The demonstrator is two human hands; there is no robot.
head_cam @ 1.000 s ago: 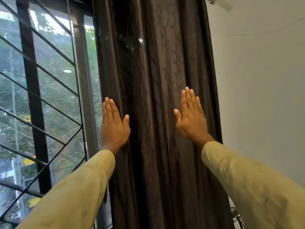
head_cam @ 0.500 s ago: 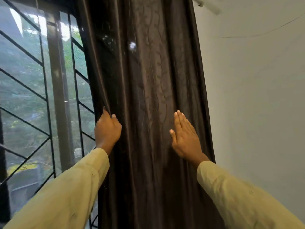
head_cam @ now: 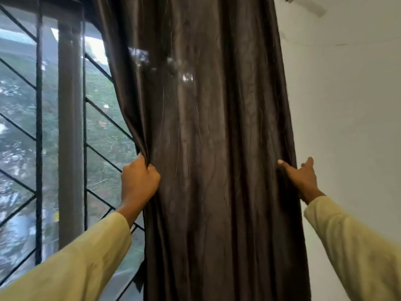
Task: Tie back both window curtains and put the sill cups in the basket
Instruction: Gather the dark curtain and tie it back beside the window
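Observation:
A dark brown satin curtain (head_cam: 208,148) hangs in front of me, gathered toward the right side of the window. My left hand (head_cam: 138,181) grips its left edge in a fist, bunching the cloth. My right hand (head_cam: 301,177) is at the curtain's right edge, thumb in front of the cloth and fingers reaching behind it, next to the wall. No cups, basket or tie-back show in this view.
The window (head_cam: 43,137) with a black diagonal metal grille and a grey frame post (head_cam: 69,127) fills the left, trees outside. A plain white wall (head_cam: 347,116) stands on the right, with a thin wire running across it high up.
Both hands went from lying flat on the curtain's front to its edges. The left closed on the left edge; the right slid to the right edge and round it.

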